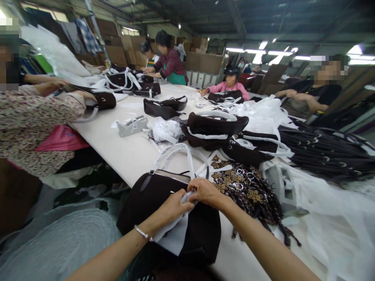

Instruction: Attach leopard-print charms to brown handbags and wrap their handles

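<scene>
A dark brown handbag (205, 230) lies at the table's near edge, its wrapped handles (190, 160) standing up behind my hands. White wrapping material (171, 230) runs across the bag's front. My left hand (177, 205) is closed on this wrapping, with a bracelet round the wrist. Close against it, my right hand (203, 191) pinches the same wrapping near the bag's top edge. The exact bit between the fingertips is small and partly hidden. Just right of the bag sits a pile of patterned charms with metal rings (240, 183).
More dark bags (216, 127) rest on the white table (108, 136). Tape dispensers stand at the left (133, 125) and right (281, 187). Black straps (328, 152) are heaped at the right. Bubble wrap (67, 246) lies low left. Several people work around the table.
</scene>
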Demonstrator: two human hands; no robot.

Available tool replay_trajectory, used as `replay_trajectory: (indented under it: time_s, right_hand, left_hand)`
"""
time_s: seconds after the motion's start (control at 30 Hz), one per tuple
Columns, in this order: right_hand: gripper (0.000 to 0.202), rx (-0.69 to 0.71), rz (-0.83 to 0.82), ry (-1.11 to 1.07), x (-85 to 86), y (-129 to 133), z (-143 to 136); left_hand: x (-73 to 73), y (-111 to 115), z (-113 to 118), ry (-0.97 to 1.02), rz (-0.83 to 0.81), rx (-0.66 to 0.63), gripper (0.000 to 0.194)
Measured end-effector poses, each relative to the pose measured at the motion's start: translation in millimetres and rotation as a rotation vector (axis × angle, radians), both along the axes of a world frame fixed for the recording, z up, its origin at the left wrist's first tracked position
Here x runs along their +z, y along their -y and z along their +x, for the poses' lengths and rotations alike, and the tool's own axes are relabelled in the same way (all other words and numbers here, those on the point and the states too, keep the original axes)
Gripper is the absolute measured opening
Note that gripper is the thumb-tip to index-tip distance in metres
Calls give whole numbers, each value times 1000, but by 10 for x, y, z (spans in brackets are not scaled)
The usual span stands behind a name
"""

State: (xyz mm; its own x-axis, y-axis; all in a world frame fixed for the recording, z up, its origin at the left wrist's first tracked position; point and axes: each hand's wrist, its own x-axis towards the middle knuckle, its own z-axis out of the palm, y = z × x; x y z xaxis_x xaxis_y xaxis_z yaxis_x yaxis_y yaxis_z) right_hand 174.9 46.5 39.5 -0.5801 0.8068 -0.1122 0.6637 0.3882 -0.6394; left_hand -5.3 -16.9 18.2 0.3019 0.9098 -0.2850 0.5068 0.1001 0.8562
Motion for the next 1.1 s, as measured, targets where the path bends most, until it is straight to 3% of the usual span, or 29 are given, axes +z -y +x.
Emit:
replay_trajectory:
  time_s: [0.13,0.23,0.37,0.47,0.6,0.73,0.8,0.93,1.1]
  right_hand:
    - [27,33,-171,-84,-16,-75,136]
    - [29,-53,-248,-244,-68,-55,191]
    - [33,-256,-55,-274,-74,120,155]
    - [31,-441,55,-359,-20,245,308]
    - [26,-721,158,-491,203,459,1044]
    - [38,-1131,341,-308,490,694,2080]
    - [36,-1322,346,-206,542,753,2520]
    - [27,-1433,151,-197,382,746,2994]
    - [31,-1457,-21,-329,71,639,3040]
  left_hand:
    - [-84,-9,28,63,26,19,16]
    - [-103,7,20,195,-48,34,17]
    - [-95,46,39,314,-194,84,30]
    - [-131,29,42,331,-281,86,41]
    - [-237,-28,30,358,-334,80,53]
    - [-294,-34,33,372,-345,89,58]
    - [-304,-30,40,383,-343,114,56]
    - [-324,-37,45,403,-348,139,54]
    - [-341,-54,28,412,-367,133,54]
